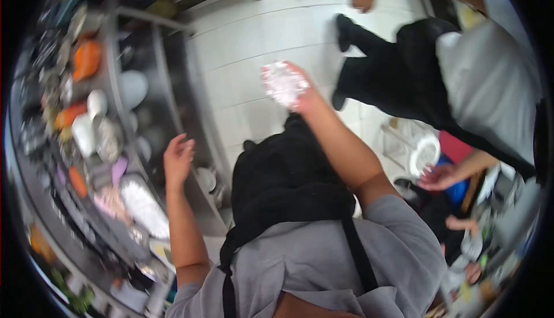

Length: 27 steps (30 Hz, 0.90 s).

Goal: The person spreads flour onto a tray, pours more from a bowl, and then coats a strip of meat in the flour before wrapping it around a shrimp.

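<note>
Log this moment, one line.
left hand: open, near steel unit | right hand: shiny white material on it | co-worker: nearby

One white clump (283, 83), one stool (424, 152), three bright orange things (86, 59), two black aprons (288, 179) — one on the wearer, one on a co-worker (490, 81). Shelf dishes (133, 88) — several, too blurred to count exactly.

No text, label, brand, number or sign can be read anywhere in this blurred view.
</note>
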Motion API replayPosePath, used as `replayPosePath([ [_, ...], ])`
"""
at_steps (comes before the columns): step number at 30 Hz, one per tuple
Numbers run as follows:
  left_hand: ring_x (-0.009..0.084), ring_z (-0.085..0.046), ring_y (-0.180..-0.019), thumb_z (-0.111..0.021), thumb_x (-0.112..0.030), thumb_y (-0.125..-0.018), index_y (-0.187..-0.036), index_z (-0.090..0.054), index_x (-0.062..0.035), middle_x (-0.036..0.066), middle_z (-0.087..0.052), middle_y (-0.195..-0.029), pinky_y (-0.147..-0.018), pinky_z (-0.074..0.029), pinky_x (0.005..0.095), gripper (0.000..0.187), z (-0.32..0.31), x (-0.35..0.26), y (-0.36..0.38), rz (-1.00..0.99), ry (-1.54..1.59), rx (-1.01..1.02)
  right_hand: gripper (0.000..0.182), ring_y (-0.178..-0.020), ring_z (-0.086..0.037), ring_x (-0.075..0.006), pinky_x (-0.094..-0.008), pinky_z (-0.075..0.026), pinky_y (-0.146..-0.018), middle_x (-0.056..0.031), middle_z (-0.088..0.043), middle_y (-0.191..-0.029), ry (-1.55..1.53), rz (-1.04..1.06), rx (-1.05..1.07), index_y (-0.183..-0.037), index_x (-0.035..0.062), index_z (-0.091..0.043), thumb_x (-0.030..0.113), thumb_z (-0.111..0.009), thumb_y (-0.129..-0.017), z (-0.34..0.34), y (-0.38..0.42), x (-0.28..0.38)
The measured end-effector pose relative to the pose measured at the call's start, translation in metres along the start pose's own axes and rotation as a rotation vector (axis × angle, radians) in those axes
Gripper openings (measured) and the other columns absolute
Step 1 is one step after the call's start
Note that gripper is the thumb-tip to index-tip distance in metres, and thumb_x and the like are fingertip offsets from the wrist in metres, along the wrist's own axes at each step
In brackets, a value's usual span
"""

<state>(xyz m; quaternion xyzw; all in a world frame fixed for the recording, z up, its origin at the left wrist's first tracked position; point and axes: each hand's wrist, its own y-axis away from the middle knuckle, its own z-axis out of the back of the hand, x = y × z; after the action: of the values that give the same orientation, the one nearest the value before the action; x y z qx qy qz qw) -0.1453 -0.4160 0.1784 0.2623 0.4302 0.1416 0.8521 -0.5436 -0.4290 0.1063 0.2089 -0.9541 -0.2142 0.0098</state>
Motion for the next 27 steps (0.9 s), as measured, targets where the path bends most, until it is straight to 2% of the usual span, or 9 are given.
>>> replayPosePath([
  [6, 0.0158, -0.065, -0.068, -0.067, -0.031, -0.097, -0.154, -0.031, -0.0083, 0.009, -0.069, -0.092, -0.055, -0.051, 0.0297, 0.071, -0.011, 0.043, -0.097, 0.219, 0.302, 0.161, 0.039, -0.079, -0.068, -0.0244, -0.0381, -0.057, -0.071, -0.0115, -0.069, -0.097, 0.074, 0.052, 0.001, -0.114, 0.0003, -0.065, 0.035, -0.055, -0.1, -0.01, 0.054, -0.052],
  [9, 0.02, -0.061, -0.061, -0.067, -0.035, -0.095, -0.161, 0.001, -0.0155, 0.013, -0.067, -0.09, -0.052, -0.051, 0.0338, 0.097, -0.012, 0.089, -0.14, 0.344, 0.191, 0.222, 0.038, -0.079, -0.067, -0.0229, -0.0366, -0.057, -0.071, -0.0097, -0.069, -0.096, 0.103, 0.183, 0.068, -0.113, 0.0008, -0.064, 0.035, -0.055, -0.1, -0.017, 0.095, -0.1],
  [11, 0.022, -0.059, -0.061, -0.065, -0.032, -0.095, -0.16, -0.002, -0.0181, 0.016, -0.065, -0.094, -0.049, -0.051, 0.0367, 0.092, -0.011, 0.122, -0.158, 0.372, 0.124, 0.225, 0.037, -0.079, -0.066, -0.0214, -0.0356, -0.055, -0.072, -0.0077, -0.069, -0.094, 0.064, 0.261, 0.093, -0.111, 0.0018, -0.064, 0.035, -0.055, -0.099, -0.015, 0.121, -0.141],
  [12, 0.0221, -0.057, -0.059, -0.066, -0.029, -0.094, -0.154, -0.022, -0.0153, 0.017, -0.062, -0.095, -0.047, -0.051, 0.0384, 0.075, -0.009, 0.144, -0.167, 0.357, 0.051, 0.181, 0.037, -0.079, -0.065, -0.0209, -0.0352, -0.055, -0.072, -0.0072, -0.068, -0.093, 0.043, 0.287, 0.1, -0.111, 0.0021, -0.064, 0.035, -0.055, -0.099, -0.015, 0.132, -0.162],
  [13, 0.0217, -0.055, -0.056, -0.068, -0.028, -0.092, -0.139, -0.036, -0.0102, 0.016, -0.059, -0.091, -0.046, -0.052, 0.0385, 0.059, -0.005, 0.163, -0.176, 0.352, 0.018, 0.257, 0.036, -0.08, -0.065, -0.0209, -0.0354, -0.055, -0.073, -0.0072, -0.068, -0.093, 0.025, 0.345, 0.06, -0.111, 0.0025, -0.064, 0.035, -0.055, -0.099, -0.021, 0.15, -0.184],
  [14, 0.0201, -0.052, -0.051, -0.069, -0.026, -0.09, -0.118, -0.049, -0.0055, 0.012, -0.056, -0.078, -0.043, -0.051, 0.039, 0.04, -0.013, 0.184, -0.172, 0.282, -0.013, 0.085, 0.036, -0.082, -0.065, -0.0209, -0.0356, -0.055, -0.074, -0.0073, -0.068, -0.094, 0.004, 0.387, 0.021, -0.111, 0.0029, -0.064, 0.035, -0.055, -0.1, -0.023, 0.166, -0.204],
  [16, 0.0195, -0.052, -0.051, -0.072, -0.025, -0.087, -0.091, -0.057, -0.002, 0.008, -0.051, -0.065, -0.039, -0.047, 0.0409, 0.028, -0.006, 0.191, -0.147, 0.289, -0.022, 0.141, 0.035, -0.079, -0.064, -0.0212, -0.036, -0.052, -0.07, -0.008, -0.067, -0.094, 0.054, 0.439, -0.021, -0.11, 0.0027, -0.064, 0.035, -0.056, -0.099, -0.004, 0.192, -0.23],
  [24, 0.0233, -0.058, -0.05, -0.067, -0.022, -0.088, -0.136, -0.036, 0.0048, 0.015, -0.06, -0.072, -0.037, -0.047, 0.0371, 0.063, -0.012, 0.223, -0.093, 0.286, -0.236, 0.158, 0.039, -0.074, -0.054, -0.0234, -0.0367, -0.045, -0.066, -0.0108, -0.063, -0.088, -0.083, 0.57, -0.195, -0.109, 0.0024, -0.063, 0.038, -0.048, -0.101, 0.049, 0.287, -0.316],
  [27, 0.0236, -0.061, -0.05, -0.064, -0.026, -0.089, -0.159, 0.003, -0.0024, 0.018, -0.066, -0.082, -0.04, -0.053, 0.0365, 0.1, -0.014, 0.255, -0.098, 0.263, -0.39, 0.135, 0.039, -0.074, -0.054, -0.0235, -0.0368, -0.046, -0.066, -0.0104, -0.062, -0.088, -0.08, 0.582, -0.197, -0.109, 0.0031, -0.062, 0.039, -0.048, -0.102, 0.077, 0.315, -0.336],
])
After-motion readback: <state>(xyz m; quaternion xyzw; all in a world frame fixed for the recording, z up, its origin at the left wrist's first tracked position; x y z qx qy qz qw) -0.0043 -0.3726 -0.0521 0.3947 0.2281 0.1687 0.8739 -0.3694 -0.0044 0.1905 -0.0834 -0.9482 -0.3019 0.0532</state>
